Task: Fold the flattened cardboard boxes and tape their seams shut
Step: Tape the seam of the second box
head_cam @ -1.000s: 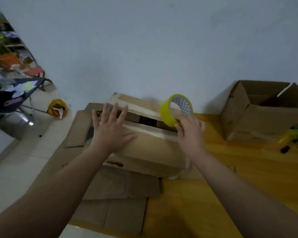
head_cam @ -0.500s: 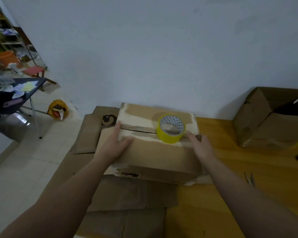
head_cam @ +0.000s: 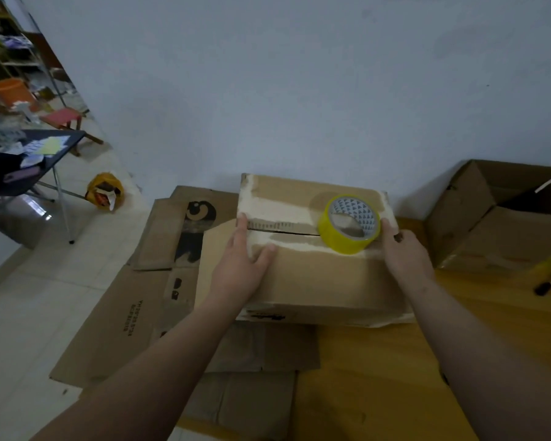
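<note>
Far left, tiled floor (head_cam: pixel 29 313) lies open, with a yellow bag (head_cam: pixel 104 192) against the wall. Flattened cardboard sheets (head_cam: pixel 134 313) spread from under the box out to the left, past where the wooden bench (head_cam: pixel 395 377) shows.

The left grip (head_cam: pixel 242 265) lies flat on top of the folded box (head_cam: pixel 315 281), fingers straight and thumb splayed. It holds nothing, and its fingertips reach the left end of the seam (head_cam: pixel 283 230). The seam runs across the box top with the two flaps nearly meeting and a thin dark gap between them.

The yellow tape roll (head_cam: pixel 347 230) sits on the box top over the right end of the seam. The right grip (head_cam: pixel 404 249) rests at the box's right end, its fingertips just beside the roll. Whether it clasps anything cannot be told.

Right of it, apart from the folded box, an open box (head_cam: pixel 490 237) stands with its flaps up; its inside is dark. Both boxes stand close to the wall (head_cam: pixel 299 90). Bare bench lies in front of them, and a small dark object (head_cam: pixel 543 288) lies near the right edge.
</note>
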The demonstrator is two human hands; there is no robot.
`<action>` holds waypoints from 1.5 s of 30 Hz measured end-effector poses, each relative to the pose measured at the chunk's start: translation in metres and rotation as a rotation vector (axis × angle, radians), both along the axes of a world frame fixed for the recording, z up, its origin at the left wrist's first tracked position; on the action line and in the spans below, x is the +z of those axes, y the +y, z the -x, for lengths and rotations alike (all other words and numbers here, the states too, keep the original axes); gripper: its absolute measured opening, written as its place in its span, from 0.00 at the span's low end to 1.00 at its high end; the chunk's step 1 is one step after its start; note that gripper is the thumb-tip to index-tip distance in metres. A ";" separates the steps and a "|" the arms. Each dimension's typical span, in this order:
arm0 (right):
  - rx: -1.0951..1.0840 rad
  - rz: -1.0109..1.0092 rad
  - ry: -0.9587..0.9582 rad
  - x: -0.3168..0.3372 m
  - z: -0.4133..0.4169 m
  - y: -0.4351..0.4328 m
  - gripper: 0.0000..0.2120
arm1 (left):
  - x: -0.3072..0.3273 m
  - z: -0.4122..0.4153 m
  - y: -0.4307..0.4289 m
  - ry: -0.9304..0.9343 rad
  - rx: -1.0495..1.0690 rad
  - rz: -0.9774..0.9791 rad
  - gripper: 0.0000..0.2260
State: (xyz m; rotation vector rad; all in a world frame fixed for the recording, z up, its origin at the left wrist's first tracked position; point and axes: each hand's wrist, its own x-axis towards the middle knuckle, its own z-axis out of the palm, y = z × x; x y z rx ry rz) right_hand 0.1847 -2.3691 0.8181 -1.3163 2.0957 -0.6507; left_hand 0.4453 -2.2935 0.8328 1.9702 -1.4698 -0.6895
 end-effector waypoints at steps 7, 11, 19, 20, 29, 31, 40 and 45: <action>0.147 0.012 -0.206 -0.030 -0.026 0.016 0.39 | -0.024 -0.022 0.011 -0.013 0.072 -0.063 0.37; 0.182 0.002 -0.129 -0.021 -0.048 0.006 0.41 | -0.029 -0.035 0.019 -0.009 0.150 -0.107 0.37; 0.175 -0.107 0.082 -0.024 -0.043 0.011 0.51 | -0.039 -0.029 0.033 -0.175 0.124 -0.191 0.37; 0.169 -0.142 0.086 -0.027 -0.045 0.015 0.50 | -0.041 -0.029 0.032 -0.151 0.104 -0.208 0.37; 0.227 0.001 0.044 -0.018 -0.073 0.032 0.19 | -0.048 -0.033 0.024 -0.726 -0.202 -0.103 0.28; 0.281 0.138 -0.039 -0.013 -0.076 0.034 0.07 | -0.046 -0.033 0.020 -0.664 -0.252 -0.129 0.26; 0.587 0.844 0.028 -0.005 -0.112 0.055 0.09 | 0.014 -0.024 0.020 0.341 -0.053 -0.068 0.41; 0.609 0.682 -0.147 0.000 -0.121 0.062 0.17 | 0.026 -0.012 0.022 0.074 -0.129 -0.199 0.33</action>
